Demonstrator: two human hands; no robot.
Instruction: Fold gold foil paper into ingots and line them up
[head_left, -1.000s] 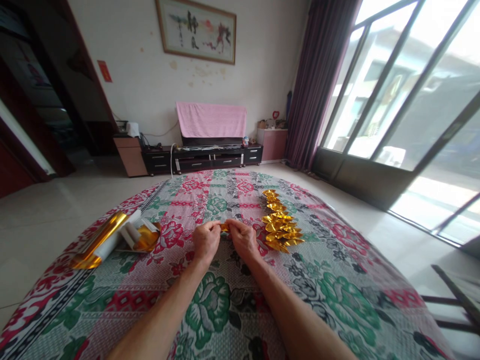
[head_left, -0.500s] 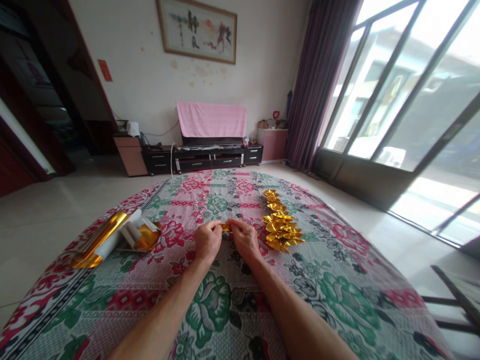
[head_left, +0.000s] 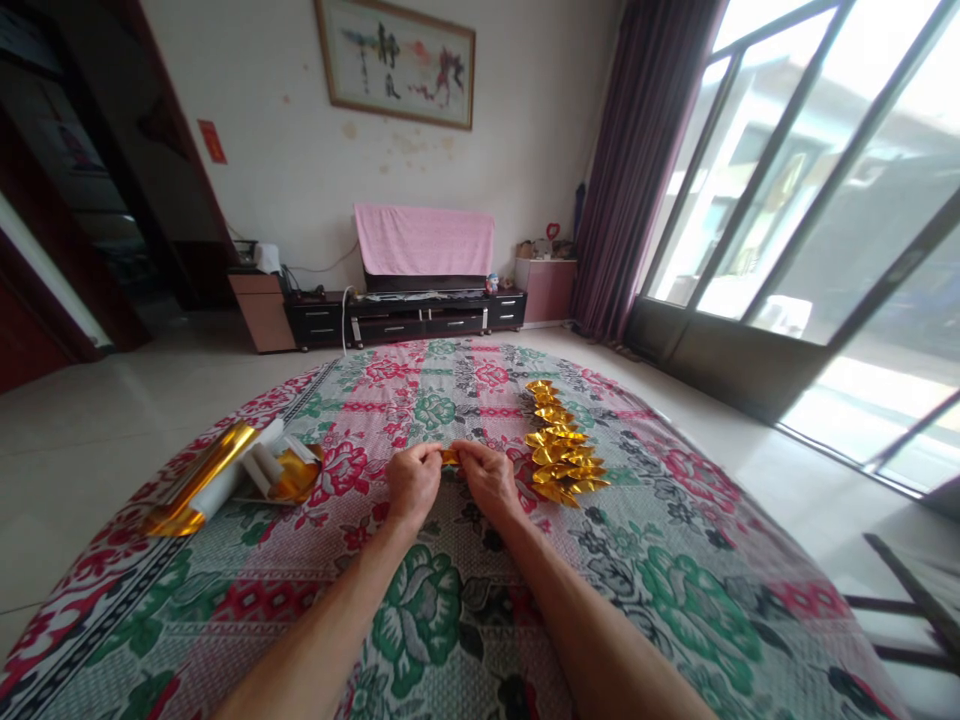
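Between my two hands is a small piece of gold foil paper [head_left: 450,457], mostly covered by the fingers. My left hand [head_left: 415,482] pinches its left end, and my right hand [head_left: 486,476] pinches its right end. Both are closed, just above the flowered tablecloth [head_left: 435,590]. Right of my right hand, several folded gold foil pieces [head_left: 566,450] lie overlapped in a column running away from me. On the left lie a gold foil roll or stack [head_left: 214,478] with white paper and, beside it, a holder of gold and white sheets [head_left: 291,472].
Past the table's far edge stands a low black cabinet [head_left: 420,320] with a pink cloth [head_left: 426,240] over something on it. A dark frame, perhaps a chair [head_left: 911,600], is at the right. Large windows [head_left: 810,220] fill the right side.
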